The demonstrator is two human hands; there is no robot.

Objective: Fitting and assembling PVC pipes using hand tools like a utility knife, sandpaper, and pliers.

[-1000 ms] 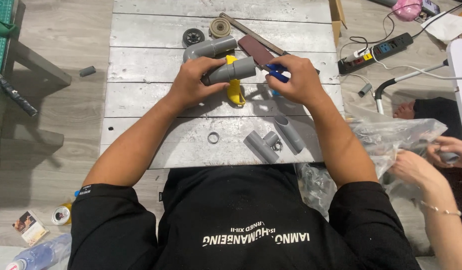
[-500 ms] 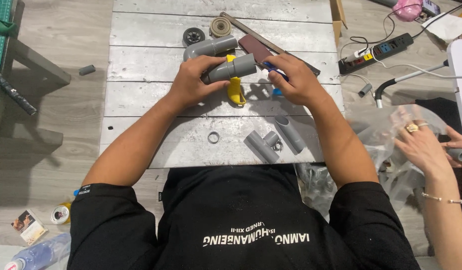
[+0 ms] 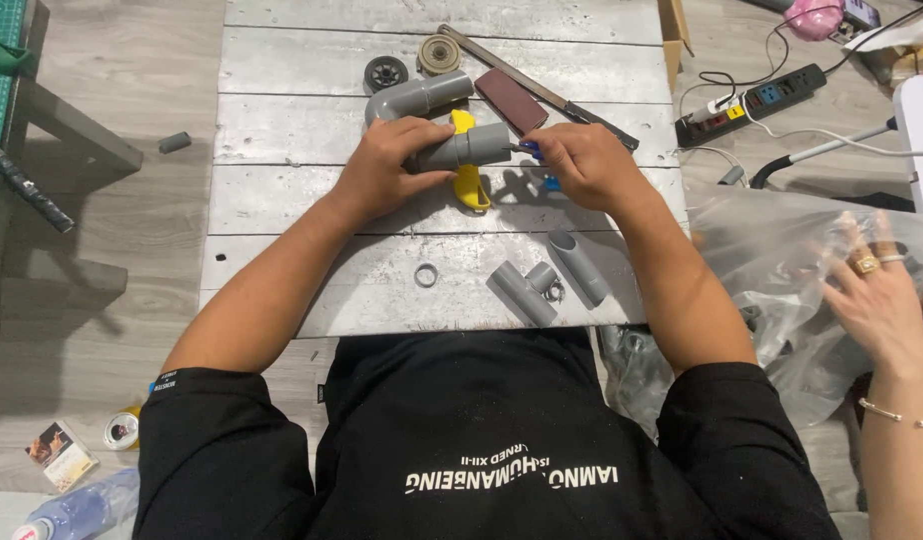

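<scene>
Fingers of my left hand (image 3: pixel 387 170) wrap the grey pipe (image 3: pixel 462 150); my right hand (image 3: pixel 582 165) pinches a blue tool (image 3: pixel 531 151). Pipe looks light, stiff, slick; I'd grip mid-barrel.

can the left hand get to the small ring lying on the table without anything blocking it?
Probably yes. The ring lies alone on bare boards of the table, just under the left forearm. But the left hand currently grips the grey pipe piece, so it would have to let go first.

Left hand (image 3: pixel 382 170) gripping grey pipe (image 3: pixel 465 150), right hand (image 3: pixel 582 165) at its end
</scene>
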